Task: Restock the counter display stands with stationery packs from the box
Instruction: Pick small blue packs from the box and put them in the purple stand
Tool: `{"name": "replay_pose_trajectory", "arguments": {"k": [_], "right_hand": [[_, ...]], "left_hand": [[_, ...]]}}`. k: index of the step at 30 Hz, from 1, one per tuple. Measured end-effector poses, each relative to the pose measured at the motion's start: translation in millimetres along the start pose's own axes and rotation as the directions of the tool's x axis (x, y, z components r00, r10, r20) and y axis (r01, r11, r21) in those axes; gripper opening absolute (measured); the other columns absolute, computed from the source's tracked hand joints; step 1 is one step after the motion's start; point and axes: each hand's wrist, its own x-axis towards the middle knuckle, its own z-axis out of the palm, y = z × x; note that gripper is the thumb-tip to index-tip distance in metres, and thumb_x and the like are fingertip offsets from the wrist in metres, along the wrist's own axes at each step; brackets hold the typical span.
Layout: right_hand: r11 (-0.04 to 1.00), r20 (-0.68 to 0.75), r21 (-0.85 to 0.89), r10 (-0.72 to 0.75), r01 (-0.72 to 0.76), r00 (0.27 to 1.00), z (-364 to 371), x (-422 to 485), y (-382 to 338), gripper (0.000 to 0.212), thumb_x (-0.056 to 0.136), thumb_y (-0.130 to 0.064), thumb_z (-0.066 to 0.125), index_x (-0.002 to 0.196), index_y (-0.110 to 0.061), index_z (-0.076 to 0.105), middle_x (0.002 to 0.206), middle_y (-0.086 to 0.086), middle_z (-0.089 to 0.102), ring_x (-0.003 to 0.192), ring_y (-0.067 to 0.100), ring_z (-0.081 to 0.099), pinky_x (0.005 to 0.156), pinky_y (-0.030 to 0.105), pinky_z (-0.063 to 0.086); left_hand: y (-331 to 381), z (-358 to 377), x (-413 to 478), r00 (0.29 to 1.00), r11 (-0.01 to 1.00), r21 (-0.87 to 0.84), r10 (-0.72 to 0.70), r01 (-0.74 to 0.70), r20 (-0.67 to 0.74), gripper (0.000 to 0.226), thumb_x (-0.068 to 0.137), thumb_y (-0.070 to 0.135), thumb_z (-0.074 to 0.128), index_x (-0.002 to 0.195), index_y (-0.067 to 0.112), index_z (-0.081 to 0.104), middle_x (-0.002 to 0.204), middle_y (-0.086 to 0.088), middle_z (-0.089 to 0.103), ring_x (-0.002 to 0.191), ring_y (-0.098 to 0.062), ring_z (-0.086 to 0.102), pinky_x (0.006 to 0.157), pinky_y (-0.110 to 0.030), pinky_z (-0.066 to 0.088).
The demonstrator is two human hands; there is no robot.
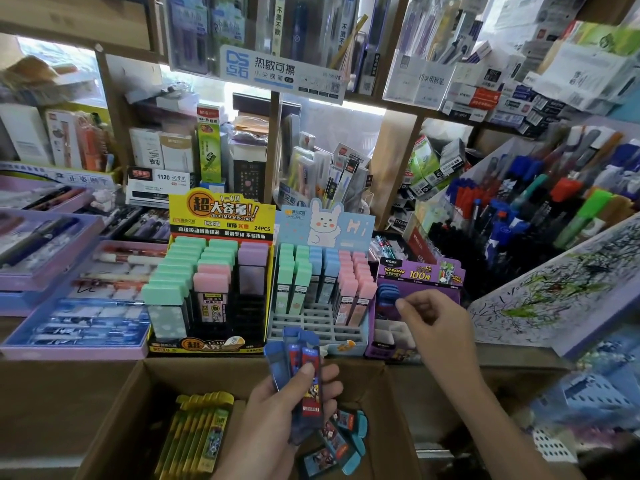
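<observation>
Your left hand grips fanned blue packs above the box rim. Your right hand hovers at the purple stand, fingers curled, with open slots just below. Can't tell if it's pinching anything.

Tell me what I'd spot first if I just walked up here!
The bright yellow display stand mid-counter, packed with mint, pink and purple cases, grabs you first. To its right, a white bunny tops the blue display stand. In front, the left hand grips a fan of blue packs above the cardboard box.
</observation>
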Motion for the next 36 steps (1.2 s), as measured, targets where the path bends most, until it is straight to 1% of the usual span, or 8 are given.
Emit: {"name": "replay_pose_trajectory", "arguments": {"k": [6, 9, 13, 17, 23, 27, 31, 36], "right_hand": [[0.996, 0.257, 0.079, 0.009, -0.030, 0.966, 12, -30, -31, 0.006, 0.094, -0.029, 0.071, 0.089, -0.031, 0.074, 0.080, -0.014, 0.073, 0.074, 0.002, 0.068, 0.065, 0.016, 0.053], [0.976, 0.417, 0.150, 0.083, -0.159, 0.905, 23, -42, -38, 0.010, 0.095, -0.037, 0.070, 0.091, -0.031, 0.077, 0.083, -0.012, 0.075, 0.074, 0.001, 0.068, 0.065, 0.018, 0.053], [0.883, 0.576, 0.245, 0.201, -0.401, 0.792, 32, -50, -42, 0.019, 0.095, -0.039, 0.070, 0.098, -0.024, 0.080, 0.092, -0.002, 0.080, 0.088, 0.013, 0.075, 0.080, 0.032, 0.060], [0.807, 0.608, 0.338, 0.205, -0.484, 0.767, 33, -52, -43, 0.022, 0.093, -0.030, 0.074, 0.093, -0.008, 0.076, 0.080, 0.005, 0.076, 0.068, 0.011, 0.068, 0.059, 0.018, 0.051], [0.764, 0.564, 0.393, 0.238, -0.511, 0.791, 23, -47, -38, 0.028, 0.079, -0.040, 0.079, 0.088, -0.014, 0.074, 0.082, 0.007, 0.076, 0.067, 0.014, 0.064, 0.057, 0.021, 0.050], [0.743, 0.468, 0.480, 0.232, -0.466, 0.853, 4, -33, -31, 0.017, 0.083, -0.030, 0.077, 0.092, -0.016, 0.077, 0.088, 0.012, 0.076, 0.072, 0.018, 0.067, 0.059, 0.023, 0.053], [0.792, 0.293, 0.486, 0.252, -0.371, 0.922, -21, -13, -23, 0.007, 0.089, -0.020, 0.073, 0.093, -0.022, 0.079, 0.087, 0.013, 0.077, 0.070, 0.022, 0.070, 0.062, 0.031, 0.061], [0.921, 0.061, 0.356, 0.144, -0.156, 0.988, -45, 11, -10, 0.010, 0.094, -0.013, 0.071, 0.093, -0.022, 0.076, 0.081, 0.009, 0.077, 0.072, 0.022, 0.075, 0.064, 0.028, 0.063]], "left_hand": [[-1, 6, -3, 0.999, 0.999, 0.001, 0.035, -0.035, -0.002, 0.047, 0.076, 0.026, 0.076, 0.117, 0.006, 0.068, 0.105, -0.023, 0.077, 0.095, -0.037, 0.077, 0.062, -0.033, 0.063], [0, 6, -3, 1.000, 1.000, 0.007, 0.022, -0.022, -0.020, 0.049, 0.070, 0.029, 0.081, 0.112, 0.005, 0.071, 0.103, -0.023, 0.077, 0.093, -0.037, 0.077, 0.061, -0.034, 0.063], [2, 6, -4, 0.999, 0.999, 0.032, 0.018, -0.017, -0.033, 0.042, 0.057, 0.036, 0.087, 0.092, 0.014, 0.082, 0.102, -0.022, 0.078, 0.092, -0.035, 0.077, 0.063, -0.034, 0.062], [4, 8, -6, 0.997, 0.999, 0.039, 0.013, -0.011, -0.071, 0.053, 0.056, 0.038, 0.088, 0.099, 0.010, 0.079, 0.100, -0.022, 0.078, 0.090, -0.036, 0.077, 0.061, -0.035, 0.063], [11, 9, -8, 0.997, 0.996, -0.062, -0.061, 0.057, -0.053, 0.041, 0.086, 0.030, 0.070, 0.114, 0.000, 0.066, 0.099, -0.031, 0.075, 0.088, -0.045, 0.076, 0.059, -0.041, 0.063], [11, 9, -7, 0.997, 0.997, -0.058, -0.057, 0.055, -0.046, 0.030, 0.100, 0.020, 0.057, 0.113, -0.006, 0.066, 0.100, -0.032, 0.074, 0.086, -0.042, 0.077, 0.058, -0.039, 0.064], [12, 13, -5, 0.997, 0.996, -0.084, -0.043, 0.038, -0.067, 0.026, 0.098, 0.015, 0.058, 0.106, -0.007, 0.070, 0.099, -0.031, 0.075, 0.074, -0.038, 0.077, 0.056, -0.039, 0.064], [8, 8, -2, 0.991, 0.999, -0.045, 0.005, -0.011, -0.131, 0.024, 0.096, 0.015, 0.062, 0.101, -0.004, 0.075, 0.079, -0.022, 0.073, 0.063, -0.029, 0.073, 0.052, -0.035, 0.061]]}}
